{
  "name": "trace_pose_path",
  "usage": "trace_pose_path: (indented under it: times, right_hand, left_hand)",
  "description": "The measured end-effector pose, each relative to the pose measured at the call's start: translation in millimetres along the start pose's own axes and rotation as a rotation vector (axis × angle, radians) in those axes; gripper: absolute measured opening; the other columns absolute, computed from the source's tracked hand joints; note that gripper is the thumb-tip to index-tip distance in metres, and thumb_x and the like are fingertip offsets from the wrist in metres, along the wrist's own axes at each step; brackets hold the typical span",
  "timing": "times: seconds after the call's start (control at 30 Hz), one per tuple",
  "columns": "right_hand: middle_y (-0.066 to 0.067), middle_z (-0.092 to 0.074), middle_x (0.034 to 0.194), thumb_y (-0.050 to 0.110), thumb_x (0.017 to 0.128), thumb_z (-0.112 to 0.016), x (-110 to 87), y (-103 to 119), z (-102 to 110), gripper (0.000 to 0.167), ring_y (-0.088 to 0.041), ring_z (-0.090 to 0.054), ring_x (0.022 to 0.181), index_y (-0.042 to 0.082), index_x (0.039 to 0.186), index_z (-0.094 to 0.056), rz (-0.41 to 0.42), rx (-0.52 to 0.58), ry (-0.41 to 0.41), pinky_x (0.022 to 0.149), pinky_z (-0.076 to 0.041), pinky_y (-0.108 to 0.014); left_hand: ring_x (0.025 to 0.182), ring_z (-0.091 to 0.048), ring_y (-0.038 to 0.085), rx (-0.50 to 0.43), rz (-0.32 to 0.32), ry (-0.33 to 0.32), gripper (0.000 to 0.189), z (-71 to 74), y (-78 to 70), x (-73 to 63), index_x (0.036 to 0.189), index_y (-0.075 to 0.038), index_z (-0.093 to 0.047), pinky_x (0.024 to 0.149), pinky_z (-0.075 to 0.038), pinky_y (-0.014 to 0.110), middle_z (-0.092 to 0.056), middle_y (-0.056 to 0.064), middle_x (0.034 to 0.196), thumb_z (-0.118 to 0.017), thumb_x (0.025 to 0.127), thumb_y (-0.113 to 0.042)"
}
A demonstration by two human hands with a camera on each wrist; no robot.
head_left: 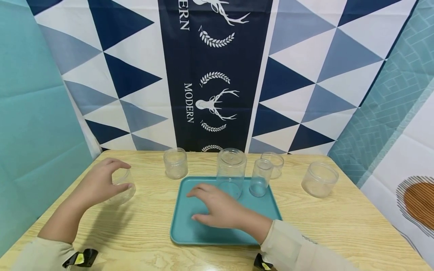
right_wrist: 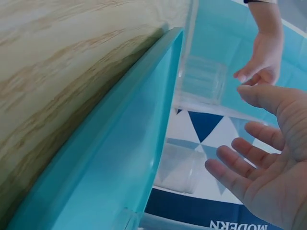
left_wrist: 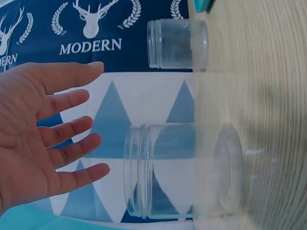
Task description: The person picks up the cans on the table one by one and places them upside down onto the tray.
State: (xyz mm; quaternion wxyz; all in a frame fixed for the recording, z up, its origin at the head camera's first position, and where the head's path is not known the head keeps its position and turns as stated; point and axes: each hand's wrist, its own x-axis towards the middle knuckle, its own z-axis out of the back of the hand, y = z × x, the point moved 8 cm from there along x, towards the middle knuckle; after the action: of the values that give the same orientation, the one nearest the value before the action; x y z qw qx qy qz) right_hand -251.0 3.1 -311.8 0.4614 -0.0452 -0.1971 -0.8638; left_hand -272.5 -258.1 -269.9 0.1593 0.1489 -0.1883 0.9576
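My left hand (head_left: 101, 182) hovers at the left of the table, fingers spread and slightly bent, beside a clear wide jar (head_left: 123, 194). In the left wrist view that jar (left_wrist: 187, 170) stands just past the fingertips, with a gap between them. Above the teal tray (head_left: 193, 233) hangs my right hand (head_left: 217, 207), thumb and fingers apart, holding nothing. A tall clear jar (head_left: 232, 169) and a narrower clear jar (head_left: 261, 177) stand upright at the tray's back right; the right hand partly covers the tray. In the right wrist view the palm (right_wrist: 273, 163) and loose fingers show.
A clear jar (head_left: 175, 163) stands behind the tray's back left corner. Another clear container (head_left: 275, 165) sits behind the narrow jar, and a low, wide one (head_left: 320, 180) at the right of the wooden table (head_left: 305, 233). A patterned cloth (head_left: 135, 75) hangs along the back edge.
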Motion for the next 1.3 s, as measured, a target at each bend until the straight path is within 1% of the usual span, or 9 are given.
trace_pose_path:
  times: [0.13,0.33,0.57,0.67,0.8,0.93,1.03,1.17,1.3]
  right_hand:
    - [-0.002,-0.053,0.132,0.028,0.088,-0.074,5.7,2.6,-2.6,0.052,-0.017,-0.051,0.122,0.011,0.134,-0.055,-0.015,0.002,0.009,0.101,-0.045,-0.032]
    - [-0.001,-0.054,0.133,0.03,0.087,-0.074,13.5,4.1,-6.8,0.053,-0.017,-0.051,0.123,0.012,0.133,-0.056,-0.061,0.01,0.012,0.101,-0.045,-0.032]
    - [0.0,-0.054,0.129,0.029,0.087,-0.075,20.4,0.0,-15.2,0.052,-0.014,-0.057,0.109,0.012,0.133,-0.057,-0.136,0.161,0.015,0.084,-0.05,-0.025]
    - [0.0,-0.054,0.128,0.028,0.087,-0.075,23.3,-2.3,-17.5,0.051,-0.015,-0.057,0.107,0.012,0.132,-0.057,-0.16,0.21,0.006,0.078,-0.05,-0.022]
    - [-0.001,-0.055,0.128,0.028,0.087,-0.075,27.4,-5.2,-20.0,0.05,-0.014,-0.057,0.107,0.013,0.132,-0.058,-0.199,0.253,-0.007,0.076,-0.05,-0.021]
    - [0.0,-0.055,0.128,0.029,0.087,-0.074,31.9,-7.4,-22.9,0.049,-0.015,-0.058,0.107,0.014,0.131,-0.058,-0.238,0.287,-0.012,0.076,-0.05,-0.021]
    - [0.0,-0.055,0.127,0.028,0.087,-0.075,35.0,-8.8,-24.8,0.049,-0.017,-0.059,0.107,0.013,0.13,-0.059,-0.26,0.31,-0.02,0.075,-0.051,-0.022]
    - [-0.001,-0.056,0.126,0.027,0.086,-0.076,38.2,-10.2,-26.4,0.049,-0.017,-0.059,0.105,0.011,0.129,-0.06,-0.283,0.337,-0.047,0.073,-0.05,-0.021]
    - [-0.002,-0.057,0.123,0.029,0.085,-0.076,40.5,-11.5,-28.8,0.048,-0.016,-0.059,0.104,0.011,0.128,-0.061,-0.31,0.368,-0.076,0.073,-0.051,-0.021]
  left_hand:
    - [0.112,-0.049,0.049,0.04,-0.004,0.01,0.05,0.6,7.7,3.6,0.117,0.006,-0.063,0.089,-0.043,0.061,-0.053,0.03,0.12,-0.081,0.077,-0.018]
    - [0.109,-0.049,0.051,0.086,0.004,0.052,0.052,-0.7,20.3,11.6,0.118,0.007,-0.062,0.086,-0.044,0.062,-0.051,0.032,0.119,-0.081,0.077,-0.019]
    - [0.111,-0.043,0.059,0.133,0.036,0.099,0.063,-2.5,33.9,19.1,0.121,0.008,-0.059,0.085,-0.041,0.068,-0.043,0.039,0.126,-0.083,0.075,-0.027]
    - [0.112,-0.039,0.063,0.156,0.044,0.136,0.072,-3.3,40.0,23.4,0.125,0.008,-0.056,0.085,-0.039,0.072,-0.038,0.042,0.129,-0.085,0.072,-0.031]
    - [0.115,-0.036,0.066,0.177,0.056,0.206,0.084,-6.9,46.4,29.0,0.13,0.007,-0.052,0.084,-0.038,0.073,-0.033,0.046,0.132,-0.088,0.066,-0.035]
    - [0.115,-0.038,0.064,0.162,0.074,0.299,0.094,-13.9,49.6,32.9,0.134,0.006,-0.048,0.081,-0.045,0.067,-0.031,0.046,0.132,-0.092,0.061,-0.033]
    - [0.113,-0.042,0.06,0.144,0.072,0.353,0.098,-17.9,50.6,34.8,0.136,0.006,-0.046,0.076,-0.05,0.059,-0.033,0.044,0.129,-0.094,0.058,-0.03]
    - [0.113,-0.041,0.055,0.13,0.074,0.394,0.099,-20.4,52.6,38.0,0.137,0.006,-0.045,0.074,-0.052,0.054,-0.034,0.042,0.127,-0.094,0.058,-0.03]
    - [0.115,-0.039,0.056,0.134,0.085,0.412,0.099,-20.7,54.0,41.2,0.137,0.006,-0.046,0.077,-0.051,0.056,-0.035,0.042,0.127,-0.094,0.058,-0.031]
